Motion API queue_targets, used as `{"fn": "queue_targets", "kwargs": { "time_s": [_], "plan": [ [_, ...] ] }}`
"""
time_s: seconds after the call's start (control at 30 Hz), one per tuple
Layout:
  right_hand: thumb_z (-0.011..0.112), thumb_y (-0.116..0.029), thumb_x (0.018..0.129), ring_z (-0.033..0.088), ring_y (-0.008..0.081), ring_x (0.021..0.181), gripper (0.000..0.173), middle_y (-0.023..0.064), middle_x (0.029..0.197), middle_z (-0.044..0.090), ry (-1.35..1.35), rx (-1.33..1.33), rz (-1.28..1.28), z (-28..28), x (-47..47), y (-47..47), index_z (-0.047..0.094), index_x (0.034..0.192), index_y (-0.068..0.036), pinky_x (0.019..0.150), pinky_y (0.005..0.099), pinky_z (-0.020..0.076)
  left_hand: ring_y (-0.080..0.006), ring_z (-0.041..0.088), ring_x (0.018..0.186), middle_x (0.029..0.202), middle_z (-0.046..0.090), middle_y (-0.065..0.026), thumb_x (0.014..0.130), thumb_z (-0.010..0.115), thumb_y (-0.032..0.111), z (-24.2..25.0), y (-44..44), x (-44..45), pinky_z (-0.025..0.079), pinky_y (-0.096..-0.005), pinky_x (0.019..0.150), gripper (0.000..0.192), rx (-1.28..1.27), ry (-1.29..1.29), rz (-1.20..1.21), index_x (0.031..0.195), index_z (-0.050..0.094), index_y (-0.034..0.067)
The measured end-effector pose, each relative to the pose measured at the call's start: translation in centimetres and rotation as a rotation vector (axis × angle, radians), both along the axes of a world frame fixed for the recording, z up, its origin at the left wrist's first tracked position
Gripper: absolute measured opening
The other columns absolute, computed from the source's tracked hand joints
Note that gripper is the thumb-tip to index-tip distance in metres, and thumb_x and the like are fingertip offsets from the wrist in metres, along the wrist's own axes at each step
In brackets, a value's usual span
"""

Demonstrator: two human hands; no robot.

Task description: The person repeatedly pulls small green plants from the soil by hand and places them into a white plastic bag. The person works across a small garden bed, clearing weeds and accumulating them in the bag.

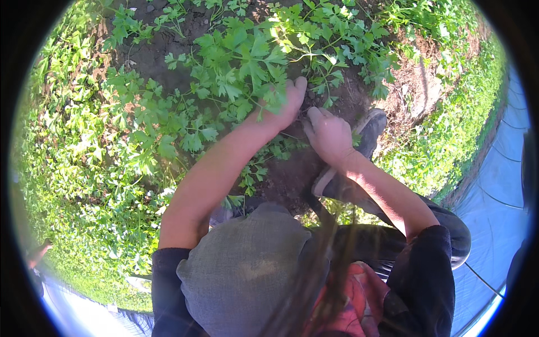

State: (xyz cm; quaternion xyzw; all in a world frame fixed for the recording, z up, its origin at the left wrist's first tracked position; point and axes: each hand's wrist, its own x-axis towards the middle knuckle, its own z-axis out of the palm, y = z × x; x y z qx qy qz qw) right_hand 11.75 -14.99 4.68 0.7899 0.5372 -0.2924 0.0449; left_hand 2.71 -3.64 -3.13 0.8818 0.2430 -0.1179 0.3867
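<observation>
My left hand (290, 103) is closed around the lower ends of a bunch of leafy green parsley-like stems (244, 63). Their leaves spread up and to the left, covering part of the hand. Close beside it, my right hand (330, 132) has its fingers curled, pinching at thin pale strands (304, 112) between the two hands. Whether these are roots or stems cannot be made out. Both hands are low over dark soil (290, 172).
More parsley-like plants (337, 38) grow ahead, and dense low greenery (105, 189) covers the left. A shoe (371, 128) stands just right of my right hand. Bent knees (252, 248) are below. Blue sheeting (501, 177) runs along the right; another person's arm (38, 253) shows at far left.
</observation>
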Motion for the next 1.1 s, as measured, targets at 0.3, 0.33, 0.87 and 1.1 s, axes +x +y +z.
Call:
{"fn": "queue_targets", "kwargs": {
  "time_s": [0.3, 0.33, 0.87, 1.1],
  "plan": [
    [0.06, -0.014, 0.08, 0.068, 0.0306, 0.067, 0.012, 0.0122, 0.081, 0.063, -0.265, -0.115, -0.028, -2.9, -2.7, 1.2, 0.053, 0.087, -0.007, 0.055, 0.0404, 0.0542, -0.0376, 0.06, 0.093, 0.108, 0.056, -0.0215, 0.079, 0.058, 0.006, -0.3, 0.0, -5.2, 0.05, -0.0461, 0.077, 0.035, -0.049, -0.37, -0.055, 0.112, 0.052, -0.002],
    [0.06, -0.014, 0.081, 0.067, 0.0315, 0.067, 0.012, 0.0128, 0.08, 0.063, -0.285, -0.117, -0.04, -3.3, -2.9, 1.2, 0.052, 0.086, -0.006, 0.054, 0.0413, 0.0538, -0.0366, 0.06, 0.091, 0.106, 0.054, -0.0192, 0.078, 0.06, 0.005, -0.2, -0.7, -5.7, 0.05, -0.0451, 0.075, 0.041, -0.065, -0.366, -0.054, 0.117, 0.051, 0.0],
    [0.055, -0.02, 0.084, 0.063, 0.0406, 0.089, 0.036, 0.0241, 0.099, 0.062, 0.094, -0.175, -0.031, 1.8, 3.7, 2.9, 0.054, 0.112, 0.002, 0.079, 0.0487, 0.0513, -0.0316, 0.062, 0.087, 0.091, 0.058, -0.0117, 0.08, 0.054, 0.004, -1.0, -1.8, -2.4, 0.051, -0.0423, 0.069, 0.024, -0.063, -0.284, -0.073, 0.104, 0.057, 0.007],
    [0.052, -0.012, 0.084, 0.064, 0.0376, 0.09, 0.032, 0.0203, 0.109, 0.056, 0.033, -0.252, 0.116, 1.0, 0.8, 1.5, 0.054, 0.112, 0.002, 0.077, 0.0462, 0.052, -0.0347, 0.064, 0.085, 0.092, 0.062, -0.0156, 0.083, 0.053, 0.005, -0.3, -1.9, -2.9, 0.052, -0.045, 0.069, 0.016, -0.006, -0.282, 0.034, 0.098, 0.052, 0.002]
  ]
}}
